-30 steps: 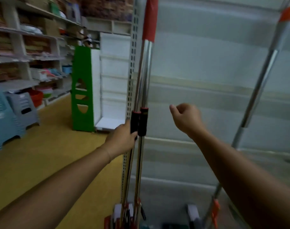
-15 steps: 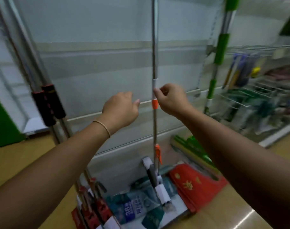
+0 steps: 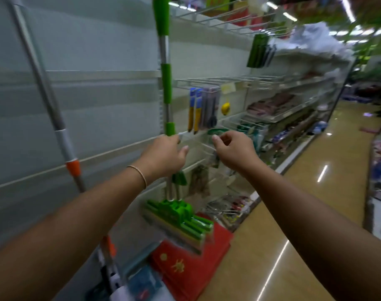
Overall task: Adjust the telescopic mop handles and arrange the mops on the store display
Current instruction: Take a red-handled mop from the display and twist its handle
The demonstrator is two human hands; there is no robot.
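A green mop stands against the white display panel (image 3: 87, 101), its silver handle (image 3: 165, 51) carrying green grips and its green head (image 3: 178, 213) low above the base. My left hand (image 3: 165, 155) grips this handle just under the lowest green grip. My right hand (image 3: 233, 151) hovers a little to the right of it with curled fingers and holds nothing. Further left leans a second mop with a silver handle (image 3: 61, 135) and an orange collar (image 3: 72, 168); nothing touches it.
Wire hooks (image 3: 207, 88) with hanging brushes (image 3: 195, 109) jut out right behind my hands. A red mat (image 3: 191, 263) and packaged goods lie at the display's base. Stocked shelves (image 3: 293, 101) run along the aisle, with glossy yellow floor (image 3: 293, 213) on the right.
The view swung right from the black-gripped poles past the orange mop. My right hand let go of the orange mop's handle, and my left hand took hold of the green mop's handle.
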